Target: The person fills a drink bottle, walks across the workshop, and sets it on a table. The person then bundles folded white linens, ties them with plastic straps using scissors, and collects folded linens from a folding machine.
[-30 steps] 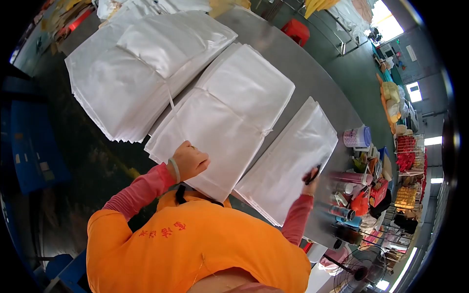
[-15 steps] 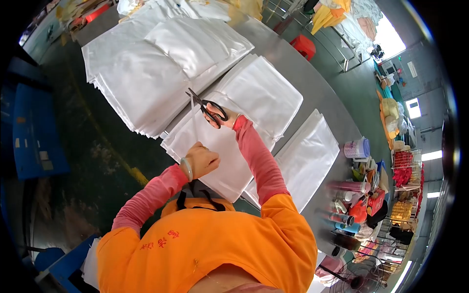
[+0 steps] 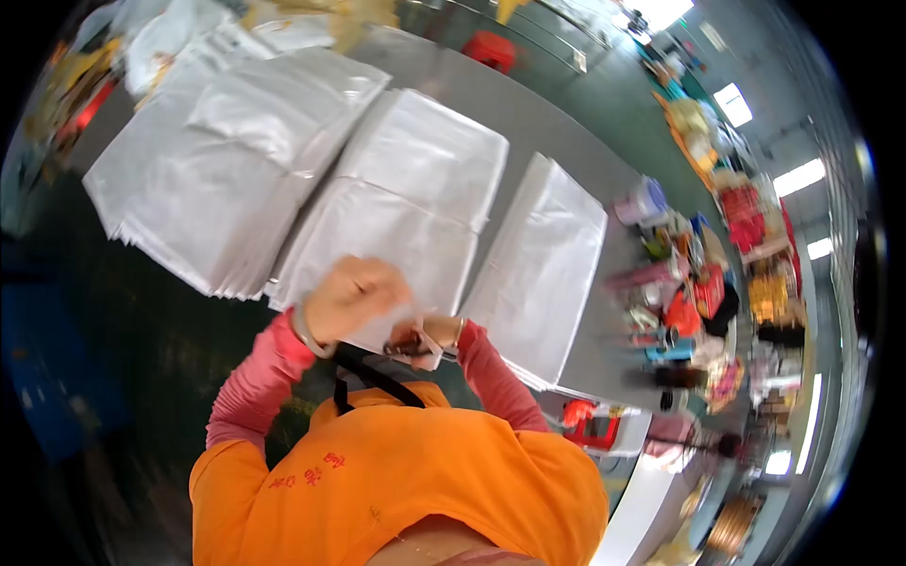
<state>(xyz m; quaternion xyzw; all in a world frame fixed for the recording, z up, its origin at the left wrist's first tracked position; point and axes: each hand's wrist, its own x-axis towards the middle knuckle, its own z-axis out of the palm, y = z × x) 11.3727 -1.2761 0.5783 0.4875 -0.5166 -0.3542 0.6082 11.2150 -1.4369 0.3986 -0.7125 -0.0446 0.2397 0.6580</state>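
Observation:
Three stacks of folded, shiny white sheets lie side by side on the grey table: a left stack (image 3: 212, 160), a middle stack (image 3: 401, 170) and a right stack (image 3: 543, 264). Over the near part of the middle stack is my left hand (image 3: 357, 294), its fingers smeared by motion, so their grip does not show. Close to my body, at that stack's near edge, my right hand (image 3: 439, 332) is closed around dark scissors (image 3: 406, 345). Their blades are blurred and partly hidden by the hand.
Bottles, a lidded tub (image 3: 642, 201) and red packages (image 3: 708, 291) crowd the right part of the grey table (image 3: 576, 132). A red stool (image 3: 489, 51) stands beyond the far edge. Bundled cloth (image 3: 170, 42) lies at the far left.
My right hand has drawn the scissors back toward my body from the middle of the stacks. My left hand has risen slightly and moved left. The view has swung right.

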